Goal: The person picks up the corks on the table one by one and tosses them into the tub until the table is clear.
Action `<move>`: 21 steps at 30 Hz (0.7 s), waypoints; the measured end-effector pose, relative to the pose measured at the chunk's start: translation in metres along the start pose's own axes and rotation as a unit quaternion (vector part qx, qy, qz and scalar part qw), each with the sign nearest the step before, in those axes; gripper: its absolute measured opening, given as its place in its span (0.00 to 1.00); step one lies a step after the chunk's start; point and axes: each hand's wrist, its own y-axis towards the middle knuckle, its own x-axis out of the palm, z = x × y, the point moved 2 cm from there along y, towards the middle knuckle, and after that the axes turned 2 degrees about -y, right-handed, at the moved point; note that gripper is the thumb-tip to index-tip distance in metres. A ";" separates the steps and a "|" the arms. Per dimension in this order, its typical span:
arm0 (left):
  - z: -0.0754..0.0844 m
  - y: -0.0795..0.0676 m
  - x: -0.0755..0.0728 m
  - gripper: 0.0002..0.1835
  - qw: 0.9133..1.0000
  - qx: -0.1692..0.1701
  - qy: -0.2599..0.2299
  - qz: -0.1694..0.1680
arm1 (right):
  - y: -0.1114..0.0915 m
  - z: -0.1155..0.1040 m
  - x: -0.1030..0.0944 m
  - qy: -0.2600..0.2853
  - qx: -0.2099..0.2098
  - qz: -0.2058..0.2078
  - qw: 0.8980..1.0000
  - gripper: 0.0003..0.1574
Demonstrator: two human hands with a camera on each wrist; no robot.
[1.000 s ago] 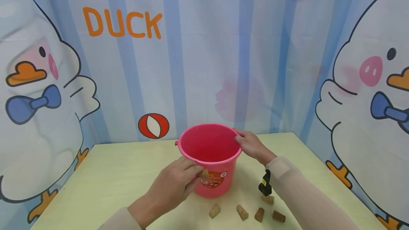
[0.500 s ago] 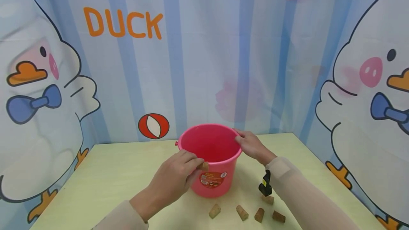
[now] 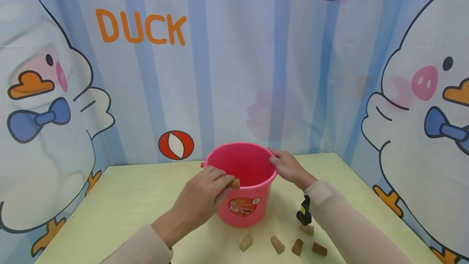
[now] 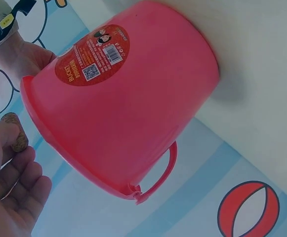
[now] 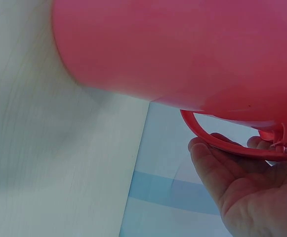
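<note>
A pink plastic bucket (image 3: pixel 256 211) stands upright on the table, its mouth facing up and a red label on the near side. My left hand (image 3: pixel 199 192) pinches a cork (image 3: pixel 235 183) between thumb and fingers at the near rim, level with the bucket's mouth. In the left wrist view that cork (image 4: pixel 17 132) is just outside the rim, apart from it. At the far right, my right hand (image 3: pixel 291 169) grips the bucket's rim. Its fingers reach behind the pink handle (image 5: pixel 222 143) in the right wrist view. The bucket's bottom inside is hidden.
Several loose corks lie on the pale table (image 3: pixel 146 199) in front of the bucket, among them a light one (image 3: pixel 246 242) and a darker one (image 3: pixel 319 249). One cork (image 3: pixel 307 229) is close by the right sleeve. A duck-print curtain (image 3: pixel 234 72) stands behind the table.
My left hand has risen with the cork from beside the label to the height of the rim. The right hand, the bucket and the loose corks have stayed put.
</note>
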 end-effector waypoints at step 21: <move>-0.010 0.015 0.007 0.18 0.999 -0.013 0.031 -0.015 | -0.001 -0.001 -0.001 -0.008 -0.008 -0.002 1.000 0.34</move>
